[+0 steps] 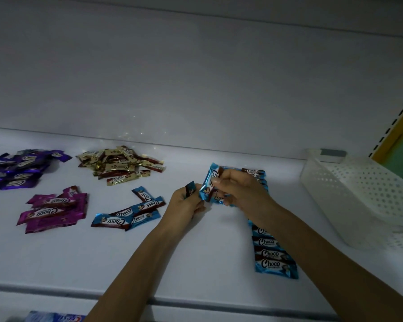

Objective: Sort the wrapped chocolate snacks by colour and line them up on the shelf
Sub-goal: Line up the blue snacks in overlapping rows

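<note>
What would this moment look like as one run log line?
stage: lining up blue | left hand: holds single snack | right hand: holds blue bunch | blue row: partly laid

Glossy foil snack wrappers [275, 256]; matt white shelf [196, 252]; perforated plastic basket [368, 187].

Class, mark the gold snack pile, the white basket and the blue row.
gold snack pile [121, 165], head view, middle of heap.
white basket [368, 182], head view, perforated wall.
blue row [271, 254], head view, a near wrapper.
</note>
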`<state>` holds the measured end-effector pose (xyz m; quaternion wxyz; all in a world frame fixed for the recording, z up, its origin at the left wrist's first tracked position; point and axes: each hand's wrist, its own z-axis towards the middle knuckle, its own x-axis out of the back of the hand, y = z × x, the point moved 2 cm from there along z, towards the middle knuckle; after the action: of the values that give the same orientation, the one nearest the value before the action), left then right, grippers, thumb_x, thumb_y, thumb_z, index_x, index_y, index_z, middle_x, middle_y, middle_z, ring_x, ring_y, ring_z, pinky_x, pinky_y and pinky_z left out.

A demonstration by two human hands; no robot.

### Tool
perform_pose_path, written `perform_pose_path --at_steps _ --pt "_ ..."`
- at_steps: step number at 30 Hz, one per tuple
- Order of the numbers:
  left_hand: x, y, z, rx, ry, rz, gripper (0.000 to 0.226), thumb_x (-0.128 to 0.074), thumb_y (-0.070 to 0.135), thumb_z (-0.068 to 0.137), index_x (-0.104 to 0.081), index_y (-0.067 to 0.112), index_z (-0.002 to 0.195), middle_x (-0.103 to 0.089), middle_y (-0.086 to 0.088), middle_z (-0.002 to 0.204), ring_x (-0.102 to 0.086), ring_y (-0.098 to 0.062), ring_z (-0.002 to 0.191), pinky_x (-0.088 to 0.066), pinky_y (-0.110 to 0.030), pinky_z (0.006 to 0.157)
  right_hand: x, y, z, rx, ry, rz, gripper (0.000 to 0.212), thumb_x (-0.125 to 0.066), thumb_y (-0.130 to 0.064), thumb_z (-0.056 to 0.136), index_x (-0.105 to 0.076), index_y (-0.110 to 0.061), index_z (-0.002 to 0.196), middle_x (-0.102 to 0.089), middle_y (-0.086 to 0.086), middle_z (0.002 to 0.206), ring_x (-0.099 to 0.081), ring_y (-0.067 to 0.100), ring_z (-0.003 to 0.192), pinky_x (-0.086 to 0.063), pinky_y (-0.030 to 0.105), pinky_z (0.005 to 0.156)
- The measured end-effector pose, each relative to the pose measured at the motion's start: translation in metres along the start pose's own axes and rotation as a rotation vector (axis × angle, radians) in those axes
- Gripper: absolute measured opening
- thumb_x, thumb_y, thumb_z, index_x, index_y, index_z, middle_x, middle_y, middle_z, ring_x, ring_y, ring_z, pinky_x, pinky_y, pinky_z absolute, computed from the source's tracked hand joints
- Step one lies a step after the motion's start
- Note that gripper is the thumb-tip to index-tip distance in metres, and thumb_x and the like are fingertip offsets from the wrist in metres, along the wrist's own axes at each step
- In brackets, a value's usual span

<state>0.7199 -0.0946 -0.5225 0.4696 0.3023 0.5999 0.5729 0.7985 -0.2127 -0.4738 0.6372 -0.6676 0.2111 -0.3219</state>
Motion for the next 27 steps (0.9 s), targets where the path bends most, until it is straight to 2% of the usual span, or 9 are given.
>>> perform_pose_path --at_steps 4,8,10,13,15,16,21,24,27 --pt "0.000 0.002 -0.002 -0.049 0.018 0.051 0.031 -0.048 0.036 0.094 -0.062 0.008 0.090 -0.041 0.009 0.052 -0.041 -0.004 0.050 -0.044 -0.013 0.058 0.008 0.007 0.004 -0.035 0.138 -0.006 0.006 -0.066 -0.017 0.086 -0.064 -0.016 0.081 -0.072 -0.001 0.072 -0.066 0.006 0.063 -0.048 0.017 0.050" --pt "-0.004 0.004 -0.005 -0.123 0.065 0.123 0.017 -0.058 0.006 0.092 -0.068 0.014 0.081 -0.068 0.006 0.072 -0.057 -0.013 0.073 -0.047 -0.017 0.065 0.013 0.008 0.002 -0.026 0.143 -0.060 0.011 -0.067 -0.011 0.084 -0.063 -0.015 0.094 -0.071 -0.002 0.067 -0.067 0.007 0.061 -0.050 0.017 0.051" --pt "-0.004 0.005 -0.006 -0.113 0.099 0.131 0.010 -0.058 0.013 0.093 -0.066 0.019 0.089 -0.066 0.005 0.085 -0.058 -0.012 0.080 -0.050 -0.020 0.069 0.018 0.006 0.003 0.011 0.187 -0.145 0.007 -0.062 -0.013 0.088 -0.066 -0.017 0.091 -0.069 -0.004 0.076 -0.065 0.003 0.066 -0.050 0.015 0.057" --pt "0.002 0.001 -0.004 0.009 0.221 0.051 0.018 -0.050 0.017 0.096 -0.053 0.026 0.112 -0.052 -0.002 0.096 -0.052 -0.013 0.079 -0.050 -0.019 0.057 0.027 0.004 0.006 0.149 0.146 -0.631 0.025 -0.050 -0.010 0.092 -0.066 -0.019 0.109 -0.065 -0.009 0.098 -0.061 0.002 0.085 -0.049 0.019 0.075" --pt "0.004 0.000 -0.002 0.021 0.283 0.075 0.024 -0.043 0.013 0.099 -0.052 0.024 0.118 -0.054 -0.005 0.095 -0.049 -0.011 0.073 -0.045 -0.019 0.054 0.023 0.013 0.007 0.155 0.025 -0.870 0.023 -0.053 -0.009 0.091 -0.069 -0.015 0.107 -0.069 -0.003 0.099 -0.063 0.011 0.087 -0.051 0.028 0.081" --pt "0.004 0.001 -0.002 0.003 0.285 0.106 0.025 -0.041 0.014 0.101 -0.055 0.023 0.119 -0.058 -0.002 0.093 -0.051 -0.010 0.072 -0.044 -0.018 0.053 0.021 0.019 0.007 0.151 -0.007 -0.909 0.021 -0.056 -0.010 0.089 -0.071 -0.015 0.103 -0.071 -0.002 0.096 -0.063 0.010 0.083 -0.050 0.026 0.078" --pt "0.000 0.007 -0.007 -0.070 0.197 -0.012 0.025 -0.053 0.011 0.096 -0.055 0.032 0.110 -0.069 0.008 0.081 -0.070 -0.011 0.074 -0.050 -0.016 0.049 0.017 0.029 0.015 0.296 0.059 -0.982 0.015 -0.066 -0.019 0.084 -0.076 -0.023 0.094 -0.065 -0.015 0.073 -0.052 -0.002 0.061 -0.029 0.012 0.061" --pt "0.000 0.009 -0.008 -0.064 0.222 0.036 0.018 -0.062 0.015 0.090 -0.056 0.019 0.107 -0.072 -0.001 0.093 -0.070 -0.005 0.068 -0.047 -0.014 0.045 0.018 0.032 0.018 0.342 0.085 -1.030 0.013 -0.070 -0.024 0.081 -0.075 -0.023 0.093 -0.069 -0.009 0.079 -0.051 -0.003 0.066 -0.032 0.015 0.068" --pt "-0.003 0.010 -0.007 -0.090 0.204 0.038 0.007 -0.063 0.011 0.089 -0.064 0.017 0.091 -0.070 0.004 0.082 -0.067 0.000 0.064 -0.046 -0.012 0.046 0.021 0.031 0.016 0.342 0.111 -1.038 0.016 -0.070 -0.024 0.082 -0.073 -0.019 0.096 -0.070 -0.004 0.085 -0.055 0.001 0.072 -0.037 0.019 0.075"
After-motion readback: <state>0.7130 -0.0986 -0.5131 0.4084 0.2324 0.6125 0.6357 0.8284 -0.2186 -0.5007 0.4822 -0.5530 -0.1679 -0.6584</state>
